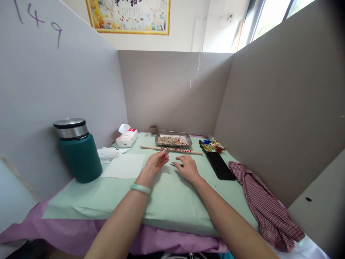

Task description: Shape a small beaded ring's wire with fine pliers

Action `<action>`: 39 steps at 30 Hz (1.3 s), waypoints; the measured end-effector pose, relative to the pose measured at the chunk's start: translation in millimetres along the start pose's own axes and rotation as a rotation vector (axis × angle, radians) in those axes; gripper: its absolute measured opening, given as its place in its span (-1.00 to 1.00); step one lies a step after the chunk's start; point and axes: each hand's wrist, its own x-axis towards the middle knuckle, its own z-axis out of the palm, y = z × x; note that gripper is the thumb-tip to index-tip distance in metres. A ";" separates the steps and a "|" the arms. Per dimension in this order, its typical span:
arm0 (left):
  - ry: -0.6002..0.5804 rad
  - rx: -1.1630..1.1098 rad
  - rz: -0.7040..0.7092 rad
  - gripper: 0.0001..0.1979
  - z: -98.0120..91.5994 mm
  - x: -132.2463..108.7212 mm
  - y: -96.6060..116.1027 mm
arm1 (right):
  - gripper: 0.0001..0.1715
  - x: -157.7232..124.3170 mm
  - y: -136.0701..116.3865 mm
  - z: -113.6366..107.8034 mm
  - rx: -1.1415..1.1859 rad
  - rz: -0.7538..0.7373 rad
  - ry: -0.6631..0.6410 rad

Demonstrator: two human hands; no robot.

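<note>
A pale wooden rod [198, 153] lies across the table, wrapped along its middle with small red beads [178, 149]. My left hand [157, 162], a green bangle on its wrist, is at the near side of the rod. Its thumb and forefinger are pinched close to the beads; what is between them is too small to make out. My right hand [187, 167] is just to the right, lower than the rod. It holds a slim dark pointed tool [173, 164], its tip towards my left hand; most of the tool is hidden by the fingers.
Behind the rod stands a metal tray [174, 134] of loose beads, beside a small brown cup [153, 129]. On the left are a green flask [79, 156], tissues [127, 137] and white paper [124, 166]. On the right lie pliers [206, 148], a black phone-like slab [219, 165] and checked cloth [262, 201].
</note>
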 end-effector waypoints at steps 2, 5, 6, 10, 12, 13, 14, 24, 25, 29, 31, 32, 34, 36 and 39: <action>-0.024 0.031 -0.046 -0.92 0.6 0.1 -1.9 | -0.66 0.7 -3.5 -0.4 0.182 -0.044 0.064; -0.114 0.110 -0.106 -0.88 1.1 0.8 -6.6 | -0.68 1.8 -8.1 -0.1 0.406 -0.083 0.070; -0.142 0.134 -0.119 -0.86 1.3 1.1 -8.2 | -0.71 2.1 -8.7 0.4 0.442 -0.078 0.077; -0.173 0.228 -0.114 -0.80 3.1 0.6 -12.0 | -0.75 2.9 -6.6 2.6 0.485 -0.027 0.115; -0.161 0.272 -0.093 -0.77 5.0 -1.5 -11.6 | -0.76 3.3 -5.2 2.8 0.489 -0.014 0.112; -0.153 0.287 -0.083 -0.75 6.2 -2.9 -11.0 | -0.76 3.5 -4.8 2.8 0.492 -0.006 0.108; -0.151 0.294 -0.074 -0.73 7.3 -4.5 -10.3 | -0.75 3.8 -4.5 2.7 0.497 0.006 0.103; -0.186 0.389 0.044 -0.72 13.3 -13.6 -6.3 | -0.73 4.9 -6.4 3.9 0.604 0.094 0.005; -0.184 0.392 0.046 -0.73 13.3 -13.5 -6.4 | -0.73 4.3 -7.5 3.5 0.621 0.092 -0.012; -0.191 0.416 0.043 -0.74 13.7 -14.3 -5.6 | -0.73 2.8 -10.1 2.2 0.649 0.089 -0.018; -0.201 0.430 0.050 -0.74 14.4 -15.2 -4.7 | -0.74 3.3 -9.2 3.1 0.663 0.100 0.011; -0.209 0.436 0.055 -0.74 14.6 -15.5 -4.2 | -0.74 3.9 -8.3 3.9 0.679 0.111 0.024; -0.228 0.443 0.066 -0.74 14.6 -15.5 -3.7 | -0.75 5.3 -6.5 5.6 0.722 0.137 0.038; -0.243 0.446 0.076 -0.74 13.7 -14.3 -4.2 | -0.76 6.5 -5.4 6.7 0.749 0.154 0.035; -0.241 0.439 0.070 -0.74 11.9 -11.5 -6.0 | -0.75 7.3 -5.9 6.2 0.746 0.160 0.033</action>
